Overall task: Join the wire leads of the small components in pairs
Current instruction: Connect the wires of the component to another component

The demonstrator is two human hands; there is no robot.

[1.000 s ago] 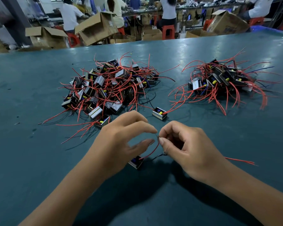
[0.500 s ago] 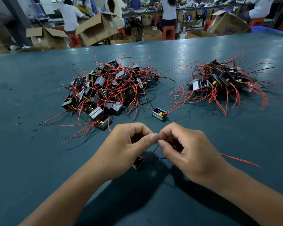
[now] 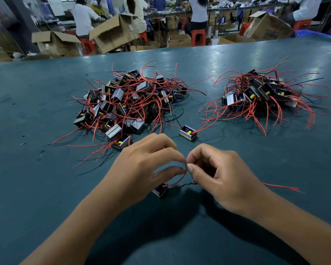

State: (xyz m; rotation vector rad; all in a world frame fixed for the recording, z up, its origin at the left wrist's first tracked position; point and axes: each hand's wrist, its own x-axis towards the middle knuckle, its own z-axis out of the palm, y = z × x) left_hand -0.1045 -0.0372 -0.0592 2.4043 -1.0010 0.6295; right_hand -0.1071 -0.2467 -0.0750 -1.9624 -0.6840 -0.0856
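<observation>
Teal tabletop (image 3: 46, 188) covers the whole work area, with cardboard boxes (image 3: 115, 33) and seated workers beyond its far edge at 12 o'clock. Nearest the camera, the left hand (image 3: 141, 169) and right hand (image 3: 224, 178) meet at centre frame; the fingers of each are curled, and thumb and forefinger pinch the bare wire ends (image 3: 185, 165) where they meet. A red lead (image 3: 178, 180) runs down from the pinch to a small component (image 3: 161, 190) lying on the tabletop at 6 o'clock of the pinch, partly hidden by the left hand. A second red lead (image 3: 281, 187) trails out at 3 o'clock from behind the right wrist; its component is not visible. Judged step: twisting one pair of leads together. Risks: the fine ends may slip from the pinch and spring apart if grip loosens; over-twisting may break strands; pulling may drag the component. Farther out, a single component (image 3: 187, 132) lies at 12 o'clock, near the hands. Beyond it, a large pile (image 3: 126, 104) sits at 11 o'clock and a smaller pile (image 3: 262, 96) at 1 o'clock, well apart. Their tangled leads could snag on withdrawal.
</observation>
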